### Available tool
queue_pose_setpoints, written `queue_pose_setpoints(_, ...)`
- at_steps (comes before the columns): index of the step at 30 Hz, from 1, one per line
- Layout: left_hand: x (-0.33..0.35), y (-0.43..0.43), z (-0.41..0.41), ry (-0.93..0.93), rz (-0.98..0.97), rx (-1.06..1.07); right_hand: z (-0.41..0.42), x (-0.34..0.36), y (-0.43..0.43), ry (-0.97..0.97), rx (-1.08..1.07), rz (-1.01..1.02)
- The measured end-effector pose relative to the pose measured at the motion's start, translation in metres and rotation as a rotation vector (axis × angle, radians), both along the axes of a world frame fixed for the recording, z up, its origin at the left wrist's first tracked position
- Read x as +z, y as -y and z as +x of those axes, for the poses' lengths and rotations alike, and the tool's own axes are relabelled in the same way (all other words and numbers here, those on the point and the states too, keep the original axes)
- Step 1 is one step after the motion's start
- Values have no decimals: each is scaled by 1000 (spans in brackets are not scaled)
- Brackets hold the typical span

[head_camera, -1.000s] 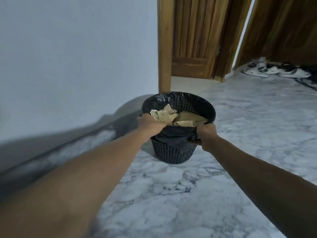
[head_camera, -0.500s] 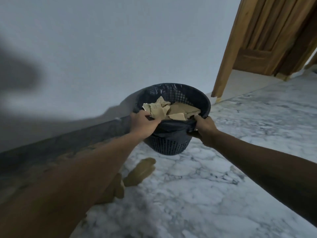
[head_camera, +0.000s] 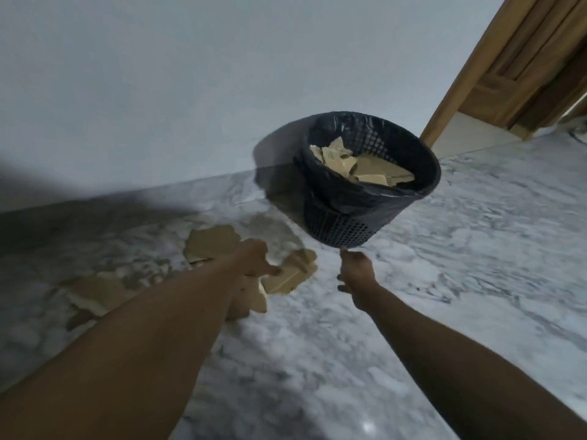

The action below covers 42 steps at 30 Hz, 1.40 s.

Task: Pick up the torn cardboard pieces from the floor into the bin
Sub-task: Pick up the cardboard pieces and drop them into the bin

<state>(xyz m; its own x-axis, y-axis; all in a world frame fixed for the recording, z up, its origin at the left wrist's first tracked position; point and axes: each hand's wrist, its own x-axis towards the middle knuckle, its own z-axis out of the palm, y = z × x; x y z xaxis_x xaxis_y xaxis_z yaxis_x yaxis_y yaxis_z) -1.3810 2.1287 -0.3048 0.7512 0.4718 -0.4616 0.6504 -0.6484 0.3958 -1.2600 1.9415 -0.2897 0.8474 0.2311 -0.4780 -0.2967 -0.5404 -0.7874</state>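
Note:
The black mesh bin (head_camera: 344, 228) with a black liner stands on the marble floor by the wall, with torn cardboard pieces (head_camera: 365, 168) piled inside it. More torn cardboard lies on the floor to its left: one piece (head_camera: 211, 244) near the wall, one (head_camera: 293, 274) in front of the bin, one (head_camera: 95, 292) far left. My left hand (head_camera: 255, 262) hovers low over the pieces, a fingertip at the edge of the front one, holding nothing. My right hand (head_camera: 357, 276) hangs just below the bin's base, fingers loosely curled and empty.
A white wall (head_camera: 158, 90) runs behind the bin. A wooden door frame and door (head_camera: 508, 65) stand at the upper right. Marble floor (head_camera: 476, 249) stretches to the right and toward me.
Both hands have let go of the bin's rim and dropped lower. The bin now stands free by the wall. The view has swung left and down, showing more cardboard on the floor.

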Motion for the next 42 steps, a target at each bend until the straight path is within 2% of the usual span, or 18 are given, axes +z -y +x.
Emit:
queue_pose_setpoints(1, -12, -9, -18, -122, 43, -54, -15, -18, -9, -9, 83, -81)
queue_pose_setpoints(3, -28, -20, -49, -239, 100, -114, -35, -46, -32, -6, 174, -215)
queue_pose_setpoints(7, -53, -28, -79, -153, 208, -156, -55, -68, -77, -25, 82, -542)
queue_pose_setpoints(12, -65, -47, -67, -99, 38, -163, -57, -78, -88, -31, 60, -720)
queue_pose_setpoints(15, -69, -63, -56, -53, -86, -53, -49, -83, -85, -5, -5, -628)
queue_pose_setpoints(18, -76, -67, -45, 163, -246, 117, -50, -82, -78, -4, -153, -262)
queue_pose_setpoints(20, -71, -69, -42, 280, -368, 259, -53, -65, -73, 26, -163, -57)
queue_pose_setpoints(22, -63, -74, -43, 380, -446, 387, -52, -49, -67, 41, -9, -16)
queue_pose_setpoints(24, -60, -81, -46, 437, -460, 545, -52, -46, -68, 20, 180, -99)
queue_pose_setpoints(28, -53, -88, -60, 527, -648, 851, -67, -61, -93, 81, 500, -623)
queue_pose_setpoints(30, -52, -85, -74, 527, -653, 819, -82, -65, -107, 143, 566, -690)
queue_pose_setpoints(32, -57, -80, -87, 406, -693, 701, -97, -66, -115, 253, 645, -727)
queue_pose_setpoints(33, -61, -79, -90, 265, -602, 643, -99, -71, -118, 290, 668, -735)
queue_pose_setpoints(35, -66, -76, -99, -38, -303, 479, -100, -77, -122, 282, 649, -697)
queue_pose_setpoints(37, -62, -68, -110, -225, -68, 235, -97, -82, -125, 212, 587, -618)
queue_pose_setpoints(40, -65, -62, -118, -202, 49, 114, -85, -84, -125, 161, 507, -414)
queue_pose_setpoints(42, -65, -61, -118, -147, 29, 105, -75, -83, -123, 146, 518, -378)
